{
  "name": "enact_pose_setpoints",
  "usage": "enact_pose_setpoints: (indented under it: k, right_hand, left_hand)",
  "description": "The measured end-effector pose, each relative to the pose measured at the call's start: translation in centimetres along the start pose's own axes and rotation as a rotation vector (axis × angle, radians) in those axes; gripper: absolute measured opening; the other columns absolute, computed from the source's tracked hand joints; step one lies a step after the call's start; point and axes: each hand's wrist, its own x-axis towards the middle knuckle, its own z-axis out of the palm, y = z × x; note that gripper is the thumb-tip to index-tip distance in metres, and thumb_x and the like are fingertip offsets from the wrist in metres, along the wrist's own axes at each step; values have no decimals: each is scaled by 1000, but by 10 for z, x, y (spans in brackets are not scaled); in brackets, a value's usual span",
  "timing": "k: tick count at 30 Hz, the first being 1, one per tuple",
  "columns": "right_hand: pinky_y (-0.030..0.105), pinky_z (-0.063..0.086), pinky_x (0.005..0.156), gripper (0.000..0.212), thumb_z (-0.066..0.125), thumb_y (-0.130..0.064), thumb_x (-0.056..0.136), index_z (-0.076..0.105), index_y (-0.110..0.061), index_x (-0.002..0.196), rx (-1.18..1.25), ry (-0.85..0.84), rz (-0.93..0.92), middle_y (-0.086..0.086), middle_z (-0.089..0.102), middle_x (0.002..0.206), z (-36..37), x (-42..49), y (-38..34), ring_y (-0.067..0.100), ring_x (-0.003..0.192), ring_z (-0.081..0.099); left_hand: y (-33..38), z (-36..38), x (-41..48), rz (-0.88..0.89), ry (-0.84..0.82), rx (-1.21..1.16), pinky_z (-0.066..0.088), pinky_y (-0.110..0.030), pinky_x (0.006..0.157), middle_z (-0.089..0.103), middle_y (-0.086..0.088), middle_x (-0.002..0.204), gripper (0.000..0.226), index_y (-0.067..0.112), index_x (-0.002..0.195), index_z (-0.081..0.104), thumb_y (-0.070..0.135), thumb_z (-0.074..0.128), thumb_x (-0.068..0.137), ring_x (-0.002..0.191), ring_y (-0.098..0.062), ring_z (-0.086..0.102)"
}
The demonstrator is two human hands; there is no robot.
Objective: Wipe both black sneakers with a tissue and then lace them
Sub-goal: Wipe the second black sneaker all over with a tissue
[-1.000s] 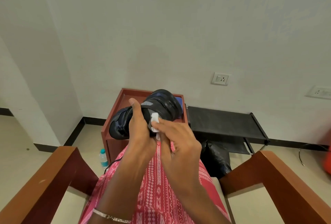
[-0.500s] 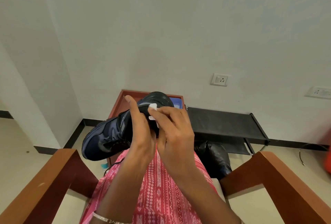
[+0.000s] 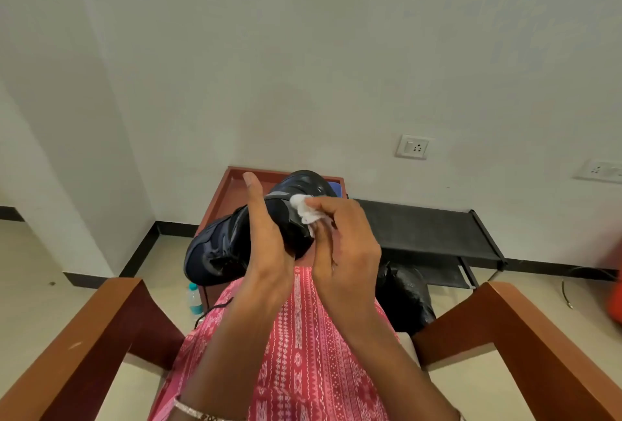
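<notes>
A black sneaker (image 3: pixel 218 245) is held up over my lap, toe pointing down to the left, heel up near the middle. My left hand (image 3: pixel 266 245) wraps around its middle from the near side, thumb raised. My right hand (image 3: pixel 343 245) pinches a crumpled white tissue (image 3: pixel 304 210) and presses it against the shoe's heel end. A thin black lace (image 3: pixel 215 307) trails down over my lap below the shoe. The second sneaker is not in view.
A wooden side table (image 3: pixel 222 198) stands against the wall behind the shoe, with a black low rack (image 3: pixel 427 228) to its right. A black bag (image 3: pixel 404 296) sits by my knee. A small water bottle (image 3: pixel 194 299) stands on the floor. Chair armrests (image 3: pixel 94 336) flank my lap.
The sneaker has tilted and swung, its toe dropping out to the left. My right hand has slid the tissue along the heel end. The tissue shows more now.
</notes>
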Motion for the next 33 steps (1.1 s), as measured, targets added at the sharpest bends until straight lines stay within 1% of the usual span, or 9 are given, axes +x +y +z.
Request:
enact_pose_setpoints:
  k: [7, 10, 12, 16, 19, 23, 27, 30, 33]
  right_hand:
    - [21, 50, 87, 31, 59, 4, 92, 71, -15, 113, -114, 10, 64, -6, 64, 108, 2, 1, -2, 9, 103, 58]
    - [22, 52, 89, 30, 63, 6, 92, 71, -14, 112, -14, -50, 101, -5, 63, 110, 1, -17, -13, 9, 106, 61]
    - [19, 51, 91, 31, 64, 7, 90, 72, -13, 112, -2, -71, 58, -3, 64, 110, 1, -20, -19, 10, 107, 61]
    - [20, 49, 91, 29, 56, 0, 91, 74, -11, 110, -103, 9, -30, 1, 66, 105, 3, 1, -12, 13, 102, 58]
    - [27, 50, 84, 32, 49, -7, 92, 75, -9, 110, -174, 45, -88, 3, 66, 101, 2, 17, -2, 17, 97, 57]
    - [30, 52, 84, 23, 61, 0, 92, 73, -5, 111, -178, 24, -126, 7, 66, 104, 1, 1, 6, 18, 98, 59]
    - [31, 54, 84, 18, 65, 0, 91, 71, -4, 107, -156, 36, -37, 6, 67, 104, -3, -20, 12, 17, 99, 63]
    - [27, 54, 85, 19, 64, -1, 92, 72, -3, 109, -144, 63, -33, 6, 64, 104, -5, -4, 1, 17, 96, 62]
    - [26, 51, 83, 21, 64, -1, 93, 72, -7, 112, -220, -26, -42, 4, 61, 104, -3, 16, -13, 15, 97, 58]
  left_hand:
    - [-1, -2, 1, 37, 42, -3, 52, -44, 100, 74, -15, 114, 87, 9, 120, 69, 82, 46, 78, 106, -26, 71]
    - [2, -9, 7, 6, 27, -17, 59, -36, 70, 76, -14, 89, 83, 10, 88, 80, 84, 42, 81, 72, -22, 73]
    - [2, -9, 7, -22, -18, -50, 56, -30, 58, 74, -13, 78, 86, 8, 78, 80, 84, 41, 81, 60, -19, 69]
    - [3, -3, 0, 0, -5, -74, 57, -37, 82, 76, -16, 104, 81, 5, 106, 74, 78, 43, 86, 90, -25, 74]
    - [4, 1, -4, 38, 10, -80, 55, -40, 89, 75, -16, 108, 76, 6, 112, 70, 73, 45, 88, 99, -27, 73]
    - [10, -2, -3, 77, 38, -94, 52, -47, 101, 73, -19, 115, 75, 7, 112, 72, 74, 46, 87, 108, -30, 70]
    - [10, 1, -4, 98, 49, -91, 54, -48, 94, 78, -11, 100, 60, 17, 96, 75, 69, 47, 89, 96, -27, 74]
    - [8, 4, -5, 80, 24, -49, 54, -47, 96, 76, -13, 106, 65, 13, 105, 73, 70, 47, 88, 102, -28, 73]
    - [8, 3, -5, 83, -9, -23, 54, -41, 92, 75, -15, 110, 66, 9, 109, 71, 67, 44, 92, 102, -27, 72]
